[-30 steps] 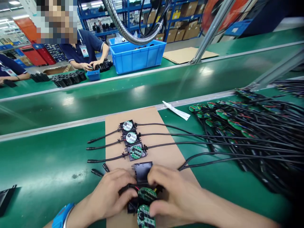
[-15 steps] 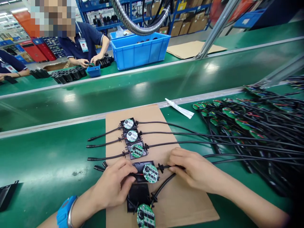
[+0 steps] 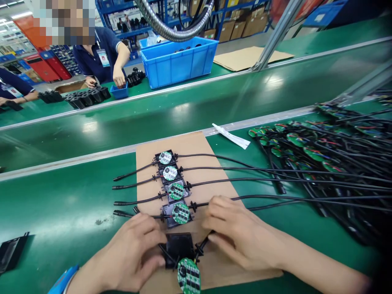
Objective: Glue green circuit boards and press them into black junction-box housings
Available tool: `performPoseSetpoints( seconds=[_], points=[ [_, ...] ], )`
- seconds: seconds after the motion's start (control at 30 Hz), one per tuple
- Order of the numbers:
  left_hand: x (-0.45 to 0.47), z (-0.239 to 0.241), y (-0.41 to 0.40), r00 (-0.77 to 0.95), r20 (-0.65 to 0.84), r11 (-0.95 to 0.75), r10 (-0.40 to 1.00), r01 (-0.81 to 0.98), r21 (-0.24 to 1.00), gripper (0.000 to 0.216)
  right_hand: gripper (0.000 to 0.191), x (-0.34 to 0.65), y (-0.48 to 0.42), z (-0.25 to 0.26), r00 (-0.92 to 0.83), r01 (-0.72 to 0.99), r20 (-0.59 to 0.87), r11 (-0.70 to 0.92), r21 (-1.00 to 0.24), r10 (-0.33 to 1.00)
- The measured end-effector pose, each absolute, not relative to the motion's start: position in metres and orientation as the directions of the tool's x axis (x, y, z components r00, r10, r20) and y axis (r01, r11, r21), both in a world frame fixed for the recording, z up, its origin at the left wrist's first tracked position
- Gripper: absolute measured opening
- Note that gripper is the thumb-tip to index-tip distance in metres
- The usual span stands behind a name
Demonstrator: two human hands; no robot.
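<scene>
Several black plastic housings lie in a column on a brown cardboard sheet (image 3: 211, 151), with round green circuit boards and black cables on both sides. At the near end, a housing (image 3: 180, 245) has its round circuit board (image 3: 189, 275) hanging off its near edge. My left hand (image 3: 134, 251) is closed around the short black cable (image 3: 163, 248) at this housing's left side. On the other side, my right hand (image 3: 234, 228) pinches the long black cable (image 3: 209, 236) close to its ribbed grommet (image 3: 199, 248). Just beyond, another circuit board (image 3: 180, 213) sits over its housing.
A large heap of cabled circuit boards (image 3: 321, 151) covers the right of the green bench. A white strip (image 3: 231, 136) lies by the metal rail. At left is a black housing (image 3: 12, 251). Across the channel, a co-worker's hand (image 3: 119, 77) reaches into a small blue bin (image 3: 120, 92).
Both my hands have come nearer, from the fourth housing to the nearest one. The fourth housing has shifted away, up against the row, and is let go. The co-worker's hand has moved into the bin.
</scene>
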State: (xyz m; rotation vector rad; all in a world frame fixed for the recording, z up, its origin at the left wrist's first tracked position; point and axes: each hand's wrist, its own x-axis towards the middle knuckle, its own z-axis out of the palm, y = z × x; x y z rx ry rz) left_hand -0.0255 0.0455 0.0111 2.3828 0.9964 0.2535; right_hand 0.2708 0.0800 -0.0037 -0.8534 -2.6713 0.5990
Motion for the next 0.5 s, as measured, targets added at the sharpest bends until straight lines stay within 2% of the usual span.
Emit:
performPoseSetpoints(
  seconds=[0.07, 0.17, 0.27, 0.33, 0.4, 0.5],
  points=[
    [-0.029, 0.011, 0.039, 0.744, -0.036, -0.624, 0.667, 0.584, 0.519, 0.022, 0.015, 0.270, 0.071, -0.001, -0.813, 0.473, 0.094, 0.747, -0.467, 0.574],
    [-0.038, 0.013, 0.027, 0.719, 0.117, -0.665, 0.685, 0.552, 0.503, 0.027, 0.022, 0.273, 0.064, 0.001, -0.796, 0.455, 0.141, 0.735, -0.503, 0.589],
    [-0.048, 0.021, 0.011, 0.644, 0.229, -0.657, 0.730, 0.567, 0.498, 0.035, 0.017, 0.277, 0.059, 0.002, -0.789, 0.410, 0.176, 0.718, -0.563, 0.588],
    [-0.054, 0.024, 0.001, 0.595, 0.256, -0.637, 0.762, 0.616, 0.463, 0.036, 0.017, 0.275, 0.056, -0.001, -0.795, 0.409, 0.173, 0.725, -0.554, 0.581],
    [-0.055, 0.020, -0.007, 0.553, 0.210, -0.584, 0.806, 0.686, 0.435, 0.033, 0.019, 0.271, 0.052, -0.007, -0.791, 0.440, 0.170, 0.740, -0.508, 0.588],
    [-0.051, 0.003, -0.012, 0.514, 0.065, -0.485, 0.855, 0.750, 0.449, 0.030, 0.022, 0.267, 0.048, -0.017, -0.772, 0.493, 0.176, 0.751, -0.439, 0.611]
  ],
)
